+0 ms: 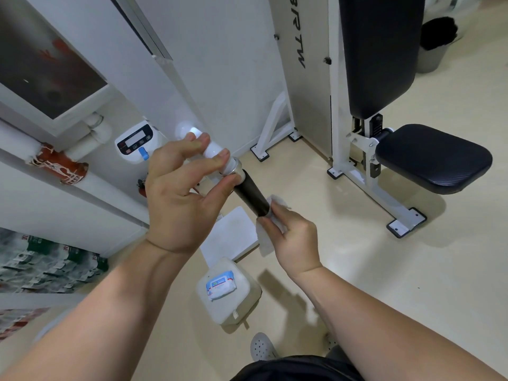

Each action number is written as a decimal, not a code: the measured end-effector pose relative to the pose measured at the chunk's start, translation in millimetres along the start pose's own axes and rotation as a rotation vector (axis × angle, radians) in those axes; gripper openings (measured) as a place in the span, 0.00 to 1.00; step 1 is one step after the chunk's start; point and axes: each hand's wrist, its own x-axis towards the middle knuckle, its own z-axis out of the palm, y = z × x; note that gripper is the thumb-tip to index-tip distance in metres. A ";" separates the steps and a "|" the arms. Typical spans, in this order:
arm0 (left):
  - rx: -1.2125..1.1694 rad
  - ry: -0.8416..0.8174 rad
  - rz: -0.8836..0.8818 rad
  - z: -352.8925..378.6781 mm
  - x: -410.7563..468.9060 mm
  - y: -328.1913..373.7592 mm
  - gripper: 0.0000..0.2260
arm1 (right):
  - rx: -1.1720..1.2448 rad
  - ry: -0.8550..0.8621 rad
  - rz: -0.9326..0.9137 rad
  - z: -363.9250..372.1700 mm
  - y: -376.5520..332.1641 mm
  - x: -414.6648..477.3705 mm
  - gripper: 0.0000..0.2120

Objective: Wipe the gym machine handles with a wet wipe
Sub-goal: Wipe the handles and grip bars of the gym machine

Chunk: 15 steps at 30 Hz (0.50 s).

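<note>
One handle (251, 195), a black grip, ends a white bar (213, 149). The left hand (176, 199) pinches that bar between fingertips and thumb, right at its single chrome collar (233, 167). The right hand (294, 243) curls one wet wipe (265, 243) round the grip's lower end. Below them one pack of wipes (221, 285) lies on a pale stool (236, 312) on the floor (384, 270). The machine (310, 78) beyond shows two black pads (379, 50).

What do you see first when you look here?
Two hands meet in the middle: the left hand grips the white end of a handle, and the right hand pinches a wet wipe round its black tip. Below them lies a blue pack of wipes; a black seat stands right.
</note>
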 end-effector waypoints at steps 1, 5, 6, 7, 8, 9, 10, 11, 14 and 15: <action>-0.002 -0.005 -0.001 0.3 0.4 0.0 0.12 | -0.006 0.019 -0.010 1.1 -7.9 3.2 0.11; 0.011 -0.025 -0.010 2.4 5.2 -1.4 0.12 | 0.052 0.103 -0.132 6.9 -55.4 21.2 0.13; 0.006 -0.032 -0.006 2.9 6.8 -1.9 0.12 | 0.069 0.120 -0.147 7.5 -62.3 24.4 0.14; -0.004 -0.037 0.003 3.2 8.4 -2.6 0.12 | 0.079 0.123 -0.147 7.7 -65.3 26.4 0.16; -0.014 -0.039 0.018 3.7 9.6 -4.1 0.12 | 0.077 0.117 -0.138 7.4 -63.9 27.0 0.16; -0.023 -0.036 0.037 4.1 10.8 -6.0 0.12 | 0.058 0.108 -0.119 6.1 -58.7 26.5 0.16; -0.031 -0.033 0.055 4.3 12.3 -8.6 0.12 | 0.024 0.098 -0.087 5.0 -50.1 24.6 0.15; -0.040 -0.027 0.073 4.5 13.7 -11.7 0.12 | -0.011 0.087 -0.048 3.8 -40.9 21.3 0.13; -0.069 -0.005 0.141 7.2 16.6 -20.2 0.12 | -0.052 0.124 0.035 5.6 -21.3 8.7 0.08; -0.073 -0.001 0.167 8.1 17.0 -22.8 0.12 | -0.045 0.145 0.045 7.4 -20.6 7.0 0.10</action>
